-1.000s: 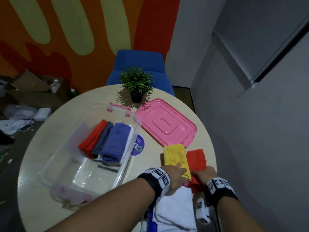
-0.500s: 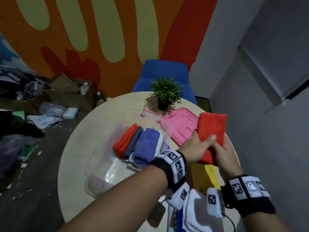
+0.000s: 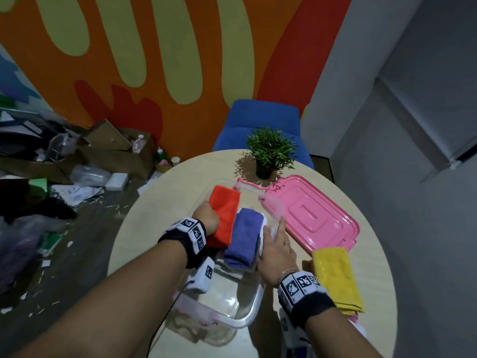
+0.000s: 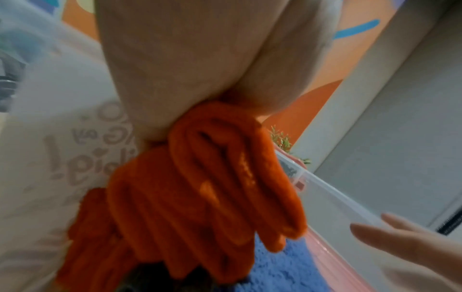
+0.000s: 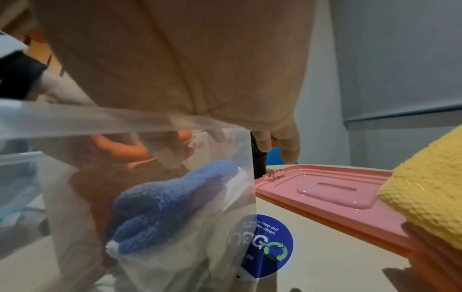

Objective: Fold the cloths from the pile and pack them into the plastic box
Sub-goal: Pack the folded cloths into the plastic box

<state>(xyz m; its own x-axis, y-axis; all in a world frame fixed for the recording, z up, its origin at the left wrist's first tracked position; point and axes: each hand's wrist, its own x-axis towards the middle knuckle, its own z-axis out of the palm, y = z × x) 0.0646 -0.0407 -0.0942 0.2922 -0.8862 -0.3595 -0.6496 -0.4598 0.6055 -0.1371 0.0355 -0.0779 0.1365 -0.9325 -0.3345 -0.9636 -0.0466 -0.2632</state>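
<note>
While your left hand (image 3: 207, 220) grips the folded red cloth (image 3: 224, 218) inside the plastic box (image 3: 245, 319), it sits left of the purple cloth (image 3: 242, 239). Your right hand (image 3: 275, 250) lies flat, fingers straight, against the box's right wall. Yellow cloth (image 3: 335, 277) waits on the surface (image 3: 374, 254), overlapping the pink lid (image 3: 309, 215). Blue sticker (image 5: 271, 247) reads "keep our ... clean", rest cut off. Box lettering in the left wrist view: mirrored, blurred, unreadable.

Dim indoor light is falling from above, the plant (image 3: 269, 148) is throwing a spiky shadow leftward on the table (image 3: 160, 202), walls are bending at the wide-angle edges, and both wrist views are smearing with close-up blur.
</note>
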